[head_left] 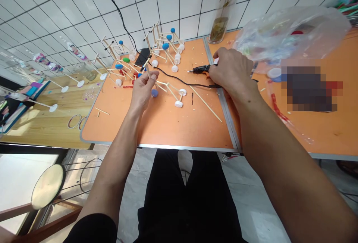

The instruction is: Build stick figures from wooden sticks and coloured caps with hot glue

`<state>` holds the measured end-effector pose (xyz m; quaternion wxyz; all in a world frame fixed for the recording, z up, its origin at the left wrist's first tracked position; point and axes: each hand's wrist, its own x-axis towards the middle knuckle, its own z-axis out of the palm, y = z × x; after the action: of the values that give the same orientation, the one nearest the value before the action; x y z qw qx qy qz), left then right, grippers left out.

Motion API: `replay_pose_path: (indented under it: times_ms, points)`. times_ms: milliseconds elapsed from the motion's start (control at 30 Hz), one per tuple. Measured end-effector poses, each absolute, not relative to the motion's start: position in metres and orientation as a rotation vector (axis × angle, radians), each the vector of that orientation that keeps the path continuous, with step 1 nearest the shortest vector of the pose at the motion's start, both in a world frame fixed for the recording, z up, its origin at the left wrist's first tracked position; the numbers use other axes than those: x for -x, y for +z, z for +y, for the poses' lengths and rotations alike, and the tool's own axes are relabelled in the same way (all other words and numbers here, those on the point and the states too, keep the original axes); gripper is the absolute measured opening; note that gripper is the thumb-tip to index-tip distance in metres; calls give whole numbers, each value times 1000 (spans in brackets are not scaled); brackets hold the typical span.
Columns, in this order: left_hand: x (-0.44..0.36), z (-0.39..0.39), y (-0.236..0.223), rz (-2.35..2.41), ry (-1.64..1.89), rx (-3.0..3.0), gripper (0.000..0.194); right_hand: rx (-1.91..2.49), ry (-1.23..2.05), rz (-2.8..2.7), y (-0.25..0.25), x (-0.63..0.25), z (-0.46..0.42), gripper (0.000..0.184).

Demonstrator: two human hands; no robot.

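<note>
My L hand pinches wheeled stick frame, jutting to its R; R hand grips black tool; cord btwn; more frames nr far edge of table.

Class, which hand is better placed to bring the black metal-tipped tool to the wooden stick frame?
Probably the right hand: it grips the black tool, whose tip points toward the left hand's side. The left hand is occupied, pinching the stick frame.

Left sleeve: black, plain-edged, well back from the gripping left hand
Right forearm: bare, one small round spot behind the right hand
Trousers: black, I see, below both grips
</note>
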<state>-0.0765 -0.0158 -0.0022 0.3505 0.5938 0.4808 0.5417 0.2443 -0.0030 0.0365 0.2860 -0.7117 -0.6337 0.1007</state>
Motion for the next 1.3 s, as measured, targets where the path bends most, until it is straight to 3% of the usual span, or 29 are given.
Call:
replay_pose_path:
  times_ms: [100,333,733,867,967,1133,1300]
  points:
    - [76,-17,-1,1253,1398,-1539,44,1789,342,-1664,20,-257,10,23]
    - [77,-16,-2,1266,1404,-1544,49,1925,323,-1676,10,-258,17,48]
    - [78,-13,-5,1240,1414,-1535,50,2064,267,-1773,15,-245,8,42]
    - [78,-13,-5,1237,1414,-1523,52,2123,285,-1809,23,-242,2,50]
    - [78,-13,-5,1245,1417,-1516,49,2066,361,-1750,25,-243,0,50]
    - [77,-13,-5,1232,1424,-1499,48,1846,503,-1589,22,-250,3,32]
    - [76,-15,-3,1224,1418,-1472,41,1773,489,-1515,18,-252,10,40]
